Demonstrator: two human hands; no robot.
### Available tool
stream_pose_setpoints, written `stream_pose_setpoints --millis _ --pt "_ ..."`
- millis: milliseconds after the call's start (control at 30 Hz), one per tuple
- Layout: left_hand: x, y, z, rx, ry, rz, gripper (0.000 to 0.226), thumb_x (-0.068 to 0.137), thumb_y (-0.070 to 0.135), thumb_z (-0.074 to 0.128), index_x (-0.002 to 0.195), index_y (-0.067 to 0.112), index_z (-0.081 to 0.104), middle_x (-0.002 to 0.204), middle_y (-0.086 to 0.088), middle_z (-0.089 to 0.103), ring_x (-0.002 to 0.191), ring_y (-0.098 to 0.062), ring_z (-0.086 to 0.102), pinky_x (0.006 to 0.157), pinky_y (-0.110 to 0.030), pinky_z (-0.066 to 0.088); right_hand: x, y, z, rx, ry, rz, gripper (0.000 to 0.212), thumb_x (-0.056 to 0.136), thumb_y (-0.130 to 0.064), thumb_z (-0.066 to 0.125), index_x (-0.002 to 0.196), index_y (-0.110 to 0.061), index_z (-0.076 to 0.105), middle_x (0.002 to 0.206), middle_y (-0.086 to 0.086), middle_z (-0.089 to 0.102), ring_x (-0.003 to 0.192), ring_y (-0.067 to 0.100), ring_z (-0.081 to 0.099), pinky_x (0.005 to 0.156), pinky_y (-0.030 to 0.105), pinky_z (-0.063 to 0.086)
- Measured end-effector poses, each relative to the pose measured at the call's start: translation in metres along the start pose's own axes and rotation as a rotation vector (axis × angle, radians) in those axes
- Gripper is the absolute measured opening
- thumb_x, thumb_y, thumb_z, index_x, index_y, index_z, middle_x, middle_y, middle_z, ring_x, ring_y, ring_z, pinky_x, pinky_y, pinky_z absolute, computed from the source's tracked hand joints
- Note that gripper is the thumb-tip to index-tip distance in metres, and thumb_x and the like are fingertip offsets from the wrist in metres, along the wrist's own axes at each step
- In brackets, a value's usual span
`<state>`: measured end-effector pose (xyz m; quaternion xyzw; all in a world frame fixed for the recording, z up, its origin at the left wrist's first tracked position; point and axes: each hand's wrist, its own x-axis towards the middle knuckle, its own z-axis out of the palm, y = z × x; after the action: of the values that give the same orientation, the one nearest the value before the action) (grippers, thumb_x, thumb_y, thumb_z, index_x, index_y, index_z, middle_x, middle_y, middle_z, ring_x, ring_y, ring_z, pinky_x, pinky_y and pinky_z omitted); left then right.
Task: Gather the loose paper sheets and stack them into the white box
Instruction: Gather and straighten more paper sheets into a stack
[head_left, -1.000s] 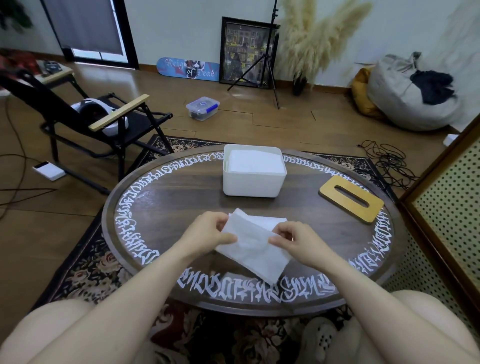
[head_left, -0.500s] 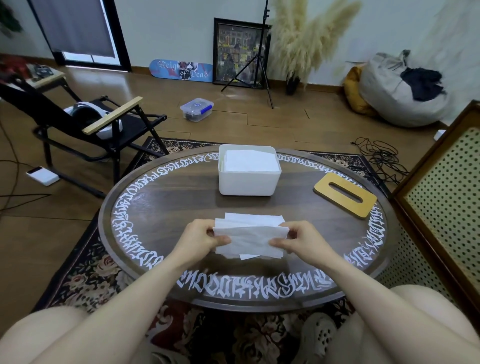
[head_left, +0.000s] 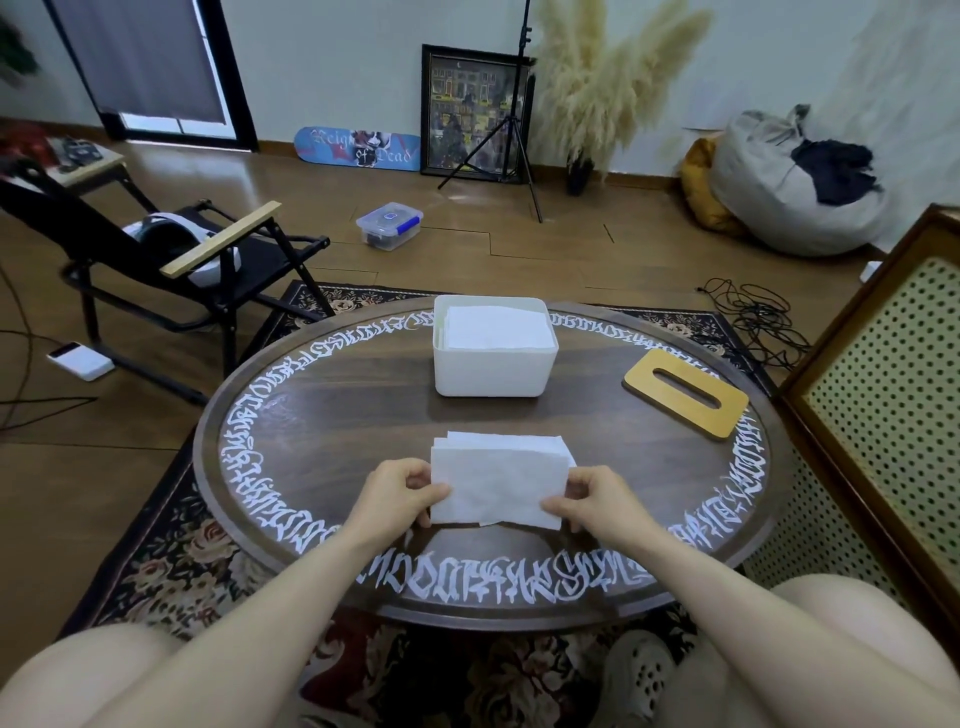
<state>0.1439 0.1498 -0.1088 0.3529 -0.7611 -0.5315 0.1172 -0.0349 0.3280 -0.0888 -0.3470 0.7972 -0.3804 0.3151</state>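
We take the oval wooden table (head_left: 332, 415), ringed with white lettering, as our landmark; it stands on a dark floral rug (head_left: 171, 551). Beyond its far left edge we see a black folding chair (head_left: 171, 270) with pale wood armrests, and beyond its far right edge a grey beanbag (head_left: 779, 192) against the wall. Just off the table's right side stands a wood-framed perforated panel (head_left: 883, 374). Behind the table's far edge, at the wall, we see a framed picture (head_left: 467, 109), pampas grass (head_left: 602, 88) and a skateboard deck (head_left: 358, 148).

On the table's far middle sits the white box (head_left: 493, 371), with white sheets already lying inside it. To the box's right, near the table's right edge, lies a wooden slotted lid (head_left: 685, 393).

Over the table's near middle we see the paper sheets (head_left: 496, 480), a small stack held between both hands. The left hand (head_left: 397, 493) pinches the stack's left edge, thumb on top; the right hand (head_left: 597, 501) pinches its right edge the same way.
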Motion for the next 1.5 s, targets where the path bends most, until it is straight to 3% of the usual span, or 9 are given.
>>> stream_pose_setpoints --millis 100,200,400,567,767,900,1100,1300,1500 --pt "0.005 0.002 0.000 -0.107 0.037 -0.043 0.007 0.088 0.014 0.066 0.082 0.010 0.068 0.059 -0.002 0.065 0.044 -0.011 0.051 0.049 -0.020 0.041 0.004 -0.002 0.002 0.106 0.023 0.034 0.008 0.086 -0.010 0.068 0.093 -0.008 0.072 0.076 0.002 0.071 0.047 0.002 0.051 0.050 0.021 0.042" --pt "0.008 0.010 -0.002 -0.213 0.096 -0.070 0.008 0.090 0.012 0.064 0.092 0.005 0.067 0.071 -0.006 0.066 0.045 -0.012 0.045 0.045 -0.019 0.040 0.007 -0.006 0.001 0.267 0.070 0.061 0.007 0.086 -0.010 0.069 0.086 -0.003 0.067 0.073 0.016 0.061 0.052 0.014 0.045 0.051 0.024 0.038" --pt "0.015 0.027 -0.001 -0.243 0.194 0.003 0.007 0.093 0.013 0.059 0.099 0.016 0.060 0.088 -0.005 0.068 0.057 -0.015 0.050 0.044 -0.021 0.041 0.016 -0.020 -0.004 0.373 0.137 0.013 0.007 0.088 -0.011 0.067 0.094 -0.013 0.066 0.077 0.006 0.069 0.057 0.015 0.050 0.053 0.022 0.042" --pt "0.028 0.040 -0.004 -0.202 0.228 0.048 0.010 0.094 0.012 0.056 0.098 0.020 0.059 0.072 -0.005 0.064 0.049 -0.017 0.048 0.046 -0.028 0.041 0.032 -0.032 -0.015 0.403 0.189 -0.036 0.010 0.088 -0.003 0.064 0.095 -0.010 0.065 0.066 -0.005 0.068 0.050 0.010 0.048 0.048 0.020 0.040" --pt "0.068 0.079 -0.017 -0.142 0.304 0.102 0.009 0.092 0.010 0.056 0.095 0.018 0.058 0.073 -0.004 0.058 0.046 -0.017 0.046 0.044 -0.023 0.039 0.068 -0.065 -0.042 0.327 0.278 -0.081 0.013 0.087 -0.004 0.066 0.099 -0.006 0.064 0.069 0.006 0.059 0.048 0.014 0.041 0.049 0.022 0.037" --pt "0.106 0.104 -0.028 -0.057 0.326 0.079 0.016 0.088 0.009 0.055 0.103 0.014 0.058 0.081 -0.004 0.060 0.053 -0.020 0.051 0.061 -0.028 0.047 0.101 -0.085 -0.056 0.283 0.379 -0.052 0.009 0.085 -0.002 0.065 0.089 -0.010 0.061 0.072 0.003 0.058 0.050 0.013 0.042 0.049 0.022 0.038" --pt "0.151 0.123 -0.031 0.054 0.351 0.051 0.014 0.087 0.008 0.051 0.084 0.020 0.056 0.079 0.001 0.060 0.054 -0.023 0.055 0.075 -0.044 0.058 0.149 -0.090 -0.067 0.118 0.427 0.020 0.011 0.082 -0.008 0.063 0.080 -0.018 0.059 0.076 -0.003 0.060 0.053 0.011 0.046 0.064 0.029 0.042" --pt "0.166 0.119 -0.025 0.247 0.369 -0.028 0.009 0.091 0.014 0.052 0.090 0.023 0.056 0.095 0.001 0.058 0.088 -0.022 0.053 0.078 -0.029 0.044 0.168 -0.083 -0.071 -0.022 0.436 0.076 0.011 0.083 -0.012 0.063 0.084 -0.022 0.061 0.089 0.000 0.062 0.077 0.020 0.055 0.082 0.037 0.050" --pt "0.168 0.111 -0.023 0.358 0.401 -0.037 0.028 0.092 0.020 0.052 0.120 0.022 0.057 0.122 -0.002 0.060 0.110 -0.025 0.055 0.082 -0.031 0.039 0.170 -0.080 -0.067 -0.171 0.445 0.079 0.013 0.086 -0.017 0.061 0.097 -0.024 0.061 0.097 -0.004 0.059 0.095 0.020 0.058 0.077 0.029 0.042"
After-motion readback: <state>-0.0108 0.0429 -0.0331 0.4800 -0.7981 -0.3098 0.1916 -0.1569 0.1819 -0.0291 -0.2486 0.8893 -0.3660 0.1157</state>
